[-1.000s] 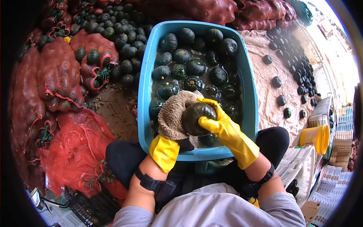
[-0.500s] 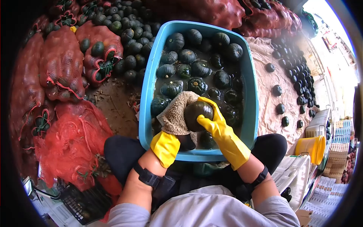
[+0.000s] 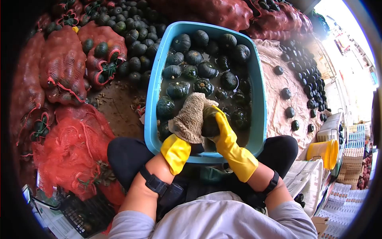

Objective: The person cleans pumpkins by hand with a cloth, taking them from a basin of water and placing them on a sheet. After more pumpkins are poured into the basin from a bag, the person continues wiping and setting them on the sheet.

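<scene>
My right hand [image 3: 227, 135], in a yellow rubber glove, grips a dark green squash [image 3: 210, 122] over the near part of a blue tub [image 3: 260, 99]. A tan cloth [image 3: 189, 119] lies against the squash's left side. The yellow cuff of my left hand [image 3: 176, 150] shows below the cloth; its fingers are covered by the cloth. Several green squashes [image 3: 193, 57] sit in murky water in the tub.
Red mesh sacks [image 3: 63, 63] of squash stand at the left, near an empty red net [image 3: 71, 147]. Loose squashes [image 3: 312, 85] lie on a brown sheet [image 3: 274, 95] at the right. A yellow bucket [image 3: 323, 154] and white crates [image 3: 302, 175] are at the lower right.
The held squash has turned, and my right hand has rotated around to its right side. The view has shifted slightly, so the tub sits a little higher and further left.
</scene>
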